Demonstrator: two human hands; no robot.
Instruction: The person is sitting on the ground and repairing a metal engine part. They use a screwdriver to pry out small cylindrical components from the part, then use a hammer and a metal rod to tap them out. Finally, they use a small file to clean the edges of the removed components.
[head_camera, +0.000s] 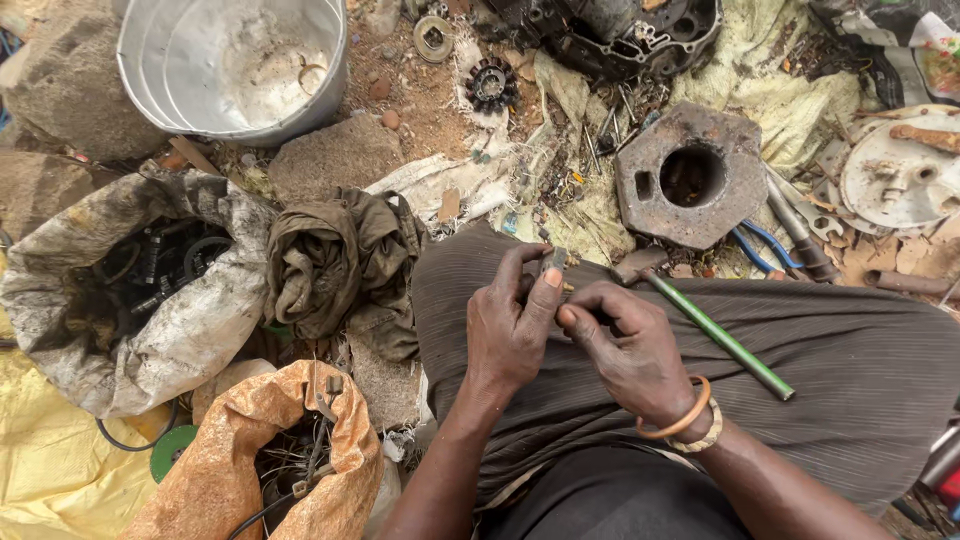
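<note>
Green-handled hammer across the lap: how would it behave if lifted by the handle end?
The hammer would probably feel head-heavy: the metal head sits at the far end of a long thin green handle. The smooth round handle might slip or roll off the sloping cloth. It looks stiff, unlikely to flex.

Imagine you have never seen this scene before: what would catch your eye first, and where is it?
At the centre, the left hand and right hand pinch a small metal part over the lap. A green-handled hammer lies across the thigh just right of them. At top left stands a big metal basin, and a rusty block with a round hole sits at upper right.
</note>
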